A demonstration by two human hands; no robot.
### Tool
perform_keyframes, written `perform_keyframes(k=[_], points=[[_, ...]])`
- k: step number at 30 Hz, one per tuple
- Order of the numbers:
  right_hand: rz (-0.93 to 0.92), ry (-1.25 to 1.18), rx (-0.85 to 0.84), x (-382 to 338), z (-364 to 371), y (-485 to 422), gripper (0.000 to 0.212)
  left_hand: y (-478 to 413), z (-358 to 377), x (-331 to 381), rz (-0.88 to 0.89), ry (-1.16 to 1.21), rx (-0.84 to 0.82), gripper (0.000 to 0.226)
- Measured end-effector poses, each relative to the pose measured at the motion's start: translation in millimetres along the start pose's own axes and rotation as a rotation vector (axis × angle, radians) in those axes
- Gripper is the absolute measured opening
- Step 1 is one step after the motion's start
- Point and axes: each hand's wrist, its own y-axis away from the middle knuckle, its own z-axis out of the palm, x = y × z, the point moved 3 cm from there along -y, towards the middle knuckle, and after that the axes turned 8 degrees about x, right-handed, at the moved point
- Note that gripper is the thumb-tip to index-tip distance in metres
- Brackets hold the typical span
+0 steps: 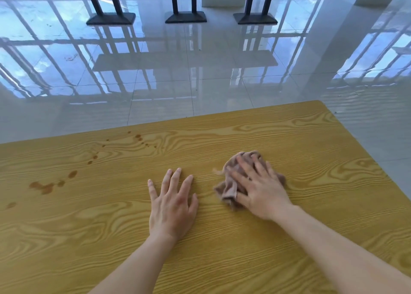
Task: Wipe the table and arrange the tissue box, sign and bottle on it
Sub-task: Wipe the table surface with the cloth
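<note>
Two bare hands lie on a yellow wood-grain surface, and the crumpled pinkish-brown cloth between them and the far edge serves as the landmark here. The right hand is pressed palm-down on top of the cloth, its fingers spread apart and laid flat over the fabric rather than curled around it; bunched folds of cloth stick out beyond the fingertips on the far side and past the thumb on the near left side. The cloth and that hand look slightly blurred. The left hand rests flat on the bare wood just to the left of the cloth, not touching it, with its fingers open, a little apart, and holding nothing.

Well to the left of the cloth, a scatter of brown stains marks the wood: a cluster of larger blotches lies farthest from the cloth, and a trail of smaller spots runs from there toward the far edge of the surface. To the right of the cloth the wood is plain grain out to the rounded far corner.

Beyond the cloth, past the far edge, a glossy tiled floor reflects window frames and sky. Far behind the cloth, three dark pedestal bases stand on that floor in a row. No tissue box, sign or bottle shows anywhere in view.
</note>
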Motion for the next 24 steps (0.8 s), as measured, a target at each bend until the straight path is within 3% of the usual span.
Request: perform_keyframes(k=[2,4,8,12,15,20,22,24], points=[[0.281,-0.012,-0.053,1,-4,-32,0.072,-1,0,0,-0.001,-0.016,0.003,0.055],[0.39,-0.038,-0.058,-28,-6,-53,0.073,-2,-2,2,0.002,-0.001,-0.02,0.055],[0.043,-0.038,-0.015,-81,3,-15,0.066,1,-17,-27,0.056,0.059,-0.014,0.055],[-0.215,-0.014,0.057,-71,8,14,0.061,23,-37,-121,-0.028,-0.071,0.001,0.058],[-0.15,0.005,0.021,-72,7,-15,0.066,31,-39,-154,-0.09,-0.118,-0.047,0.061],[0.24,-0.028,-0.061,-126,7,-109,0.078,29,-36,-155,-0.118,-0.116,-0.004,0.067],[0.194,-0.045,-0.08,-154,3,-125,0.077,29,-37,-159,-0.161,-0.102,0.013,0.07],[-0.01,-0.047,-0.058,-171,4,-111,0.071,30,-38,-160,-0.199,-0.099,0.023,0.07]])
